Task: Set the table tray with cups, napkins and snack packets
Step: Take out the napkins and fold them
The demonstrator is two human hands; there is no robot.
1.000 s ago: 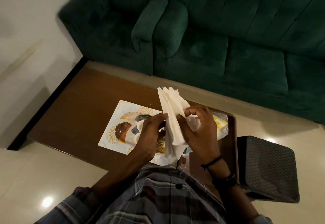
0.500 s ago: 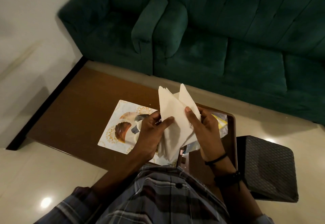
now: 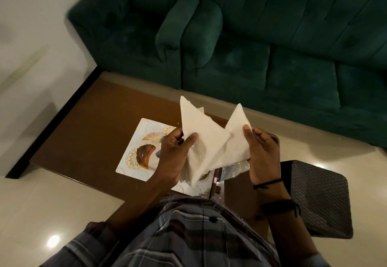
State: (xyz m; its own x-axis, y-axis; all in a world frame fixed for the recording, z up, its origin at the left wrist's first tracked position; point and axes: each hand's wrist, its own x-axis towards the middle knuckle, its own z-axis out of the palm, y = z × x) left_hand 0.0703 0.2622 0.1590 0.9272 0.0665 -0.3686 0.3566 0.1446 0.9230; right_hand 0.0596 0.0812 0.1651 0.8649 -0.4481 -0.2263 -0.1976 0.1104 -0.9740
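Note:
My left hand [image 3: 173,157] grips a stack of white folded napkins [image 3: 201,138], held upright above the tray. My right hand [image 3: 261,153] pinches a single white napkin [image 3: 237,141] pulled a little to the right of the stack. Below them lies the white tray [image 3: 129,157] with gold and brown feather patterns on the brown table [image 3: 90,132]. A clear plastic bag [image 3: 232,170] with snack packets peeks out under my right hand. The cups on the tray are mostly hidden behind my left hand.
A dark green sofa [image 3: 251,36] stands beyond the table. A black woven stool [image 3: 318,197] sits at the table's right end. Glossy pale floor tiles [image 3: 41,203] surround the table. My plaid shirt fills the lower frame.
My right hand has drawn one napkin away from the stack to the right. The stack in my left hand has tilted and fanned slightly.

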